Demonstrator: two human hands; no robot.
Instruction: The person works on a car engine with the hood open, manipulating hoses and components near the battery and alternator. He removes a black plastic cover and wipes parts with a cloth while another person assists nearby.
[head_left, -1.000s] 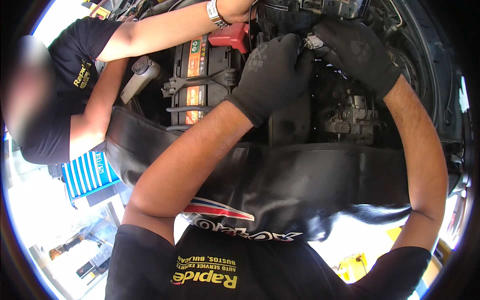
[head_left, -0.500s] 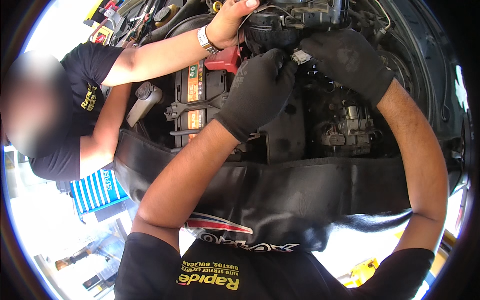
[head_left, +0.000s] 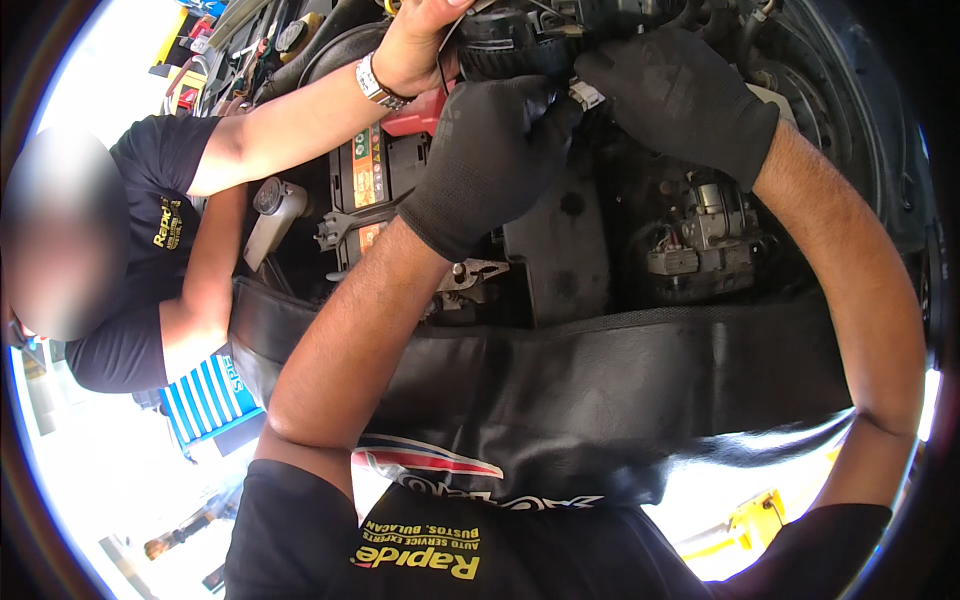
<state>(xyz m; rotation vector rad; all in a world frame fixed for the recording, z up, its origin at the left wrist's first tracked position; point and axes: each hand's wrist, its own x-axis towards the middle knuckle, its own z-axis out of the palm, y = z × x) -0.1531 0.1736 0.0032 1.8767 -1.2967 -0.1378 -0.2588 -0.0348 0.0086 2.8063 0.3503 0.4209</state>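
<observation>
My gloved left hand [head_left: 485,160] has its fingers curled beside a small light-grey connector [head_left: 587,95] in the car's engine bay; what they grip is hidden. My gloved right hand [head_left: 680,110] is closed at the connector from the right, its fingertips on it. Just above is a black round housing [head_left: 510,50]. Below my left wrist lie metal pliers [head_left: 472,274]. Left of my hands are the battery [head_left: 365,165] and its red cover [head_left: 408,118]. A co-worker's bare hand [head_left: 410,50] reaches to a thin black cable beside the housing.
A co-worker [head_left: 140,260] leans in from the left. A black fender cover [head_left: 620,380] drapes over the near edge. A reservoir bottle [head_left: 265,225] stands left of the battery, and a metal valve block [head_left: 700,255] sits below my right hand. A blue tool cabinet [head_left: 205,400] is at lower left.
Both my hands appear shifted left in the picture, still at the connector, as the view moves. The pliers below my left wrist now show more clearly. The co-worker's hand also appears further left.
</observation>
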